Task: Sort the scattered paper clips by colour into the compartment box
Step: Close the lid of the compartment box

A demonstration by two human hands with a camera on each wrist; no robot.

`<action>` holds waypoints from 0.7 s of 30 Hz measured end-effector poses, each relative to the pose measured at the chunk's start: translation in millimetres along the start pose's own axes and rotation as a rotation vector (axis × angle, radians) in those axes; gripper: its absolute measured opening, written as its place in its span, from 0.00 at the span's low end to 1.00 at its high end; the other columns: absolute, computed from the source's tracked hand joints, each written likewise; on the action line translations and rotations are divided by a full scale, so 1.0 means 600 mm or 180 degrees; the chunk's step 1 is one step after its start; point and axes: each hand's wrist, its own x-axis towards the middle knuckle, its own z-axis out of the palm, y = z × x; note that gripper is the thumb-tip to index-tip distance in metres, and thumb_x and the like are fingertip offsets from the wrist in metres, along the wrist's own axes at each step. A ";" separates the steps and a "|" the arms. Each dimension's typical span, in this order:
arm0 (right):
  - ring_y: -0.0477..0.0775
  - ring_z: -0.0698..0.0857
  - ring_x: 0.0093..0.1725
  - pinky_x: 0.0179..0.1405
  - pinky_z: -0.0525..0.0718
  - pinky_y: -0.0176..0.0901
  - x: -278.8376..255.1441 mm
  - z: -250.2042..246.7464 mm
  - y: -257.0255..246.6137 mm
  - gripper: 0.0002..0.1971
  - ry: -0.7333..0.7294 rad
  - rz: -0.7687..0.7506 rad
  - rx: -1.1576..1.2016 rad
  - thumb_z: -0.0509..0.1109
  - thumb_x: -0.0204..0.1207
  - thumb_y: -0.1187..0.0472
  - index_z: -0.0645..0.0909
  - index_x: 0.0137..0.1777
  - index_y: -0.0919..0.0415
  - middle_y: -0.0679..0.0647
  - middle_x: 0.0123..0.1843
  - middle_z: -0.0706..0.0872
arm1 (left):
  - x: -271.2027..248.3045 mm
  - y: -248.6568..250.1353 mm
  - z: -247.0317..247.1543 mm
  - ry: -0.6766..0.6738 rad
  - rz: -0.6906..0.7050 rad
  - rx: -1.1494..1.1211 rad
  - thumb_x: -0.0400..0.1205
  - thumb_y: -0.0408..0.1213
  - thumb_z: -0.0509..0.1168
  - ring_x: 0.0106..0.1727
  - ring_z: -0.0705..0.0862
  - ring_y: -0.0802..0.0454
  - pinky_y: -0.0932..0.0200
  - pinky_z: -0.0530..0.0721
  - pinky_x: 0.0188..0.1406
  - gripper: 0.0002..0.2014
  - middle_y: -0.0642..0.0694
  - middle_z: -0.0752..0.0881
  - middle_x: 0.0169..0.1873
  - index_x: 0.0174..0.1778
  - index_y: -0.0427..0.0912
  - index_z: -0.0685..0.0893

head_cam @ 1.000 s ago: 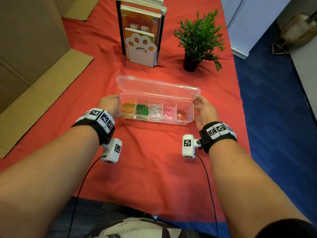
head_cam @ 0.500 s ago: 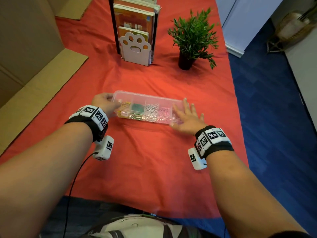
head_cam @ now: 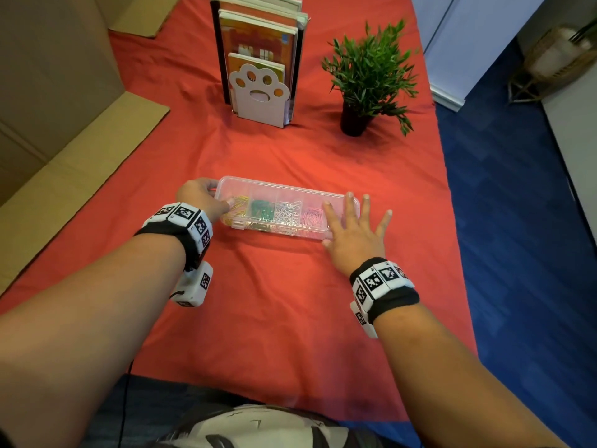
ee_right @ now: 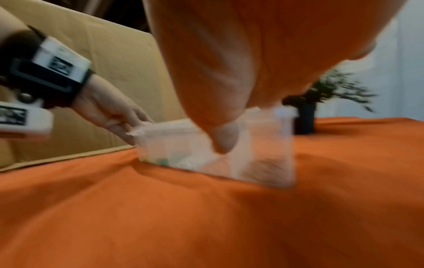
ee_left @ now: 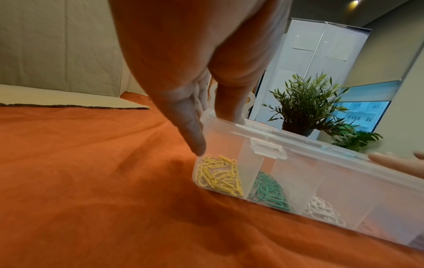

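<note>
The tabletop (head_cam: 290, 318) wears a wrinkled red cloth, soft and matte, with flattened brown cardboard (head_cam: 64, 176) at 9 o'clock. At 12 o'clock a row of books (head_cam: 258, 43) stands behind a white paw-shaped bookend (head_cam: 258, 95), and at 1 o'clock a spiky green plant (head_cam: 368, 72) sits in a small dark pot. The box (head_cam: 284, 206), a long clear plastic case with rounded corners and thin dividers, lies at the cloth's centre with its lid down; through the lid the clips (ee_left: 218, 174) show in separate heaps, yellow, green, white and pink from 9 o'clock round to 3 o'clock. The fifth cell is covered. No loose clips show on the cloth, so the sorting looks done and what remains is latching. The right hand (head_cam: 352, 234) lies flat, fingers spread and straight, on the lid's 3 o'clock end. The left hand (head_cam: 202, 197) clamps the 9 o'clock end, its thumb (ee_left: 195, 134) on the near wall and a fingertip on the lid's edge. The small front latch (ee_left: 268, 148) may not be snapped home; that I cannot tell. The plastic is slick and light and the cloth can slide, so uneven pressing at one end could tip the box or skid it. If it is lifted unlatched, the lid could spring up and the thin wire clips would mix or scatter.
</note>
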 end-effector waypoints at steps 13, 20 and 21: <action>0.60 0.40 0.84 0.76 0.42 0.77 0.065 -0.011 -0.212 0.42 0.0125 -0.0563 0.0149 0.51 0.78 0.34 0.40 0.83 0.57 0.56 0.85 0.38 | 0.006 0.009 -0.007 0.0026 0.0094 0.0570 0.68 0.41 0.76 0.48 0.87 0.45 0.56 0.84 0.47 0.17 0.43 0.89 0.47 0.51 0.43 0.83; 0.60 0.41 0.84 0.75 0.50 0.79 0.062 -0.008 -0.216 0.37 0.0088 -0.0510 0.0253 0.55 0.81 0.44 0.41 0.83 0.55 0.56 0.85 0.38 | 0.007 0.008 -0.008 -0.0030 0.0133 0.0602 0.68 0.41 0.76 0.49 0.87 0.43 0.50 0.86 0.52 0.18 0.42 0.89 0.48 0.52 0.42 0.82; 0.60 0.40 0.84 0.75 0.48 0.78 0.063 -0.011 -0.216 0.38 0.0018 -0.0519 0.0299 0.55 0.81 0.42 0.40 0.82 0.54 0.56 0.85 0.37 | 0.008 0.008 -0.008 -0.0026 0.0155 0.0618 0.68 0.41 0.75 0.49 0.87 0.43 0.51 0.85 0.52 0.19 0.42 0.89 0.48 0.52 0.42 0.82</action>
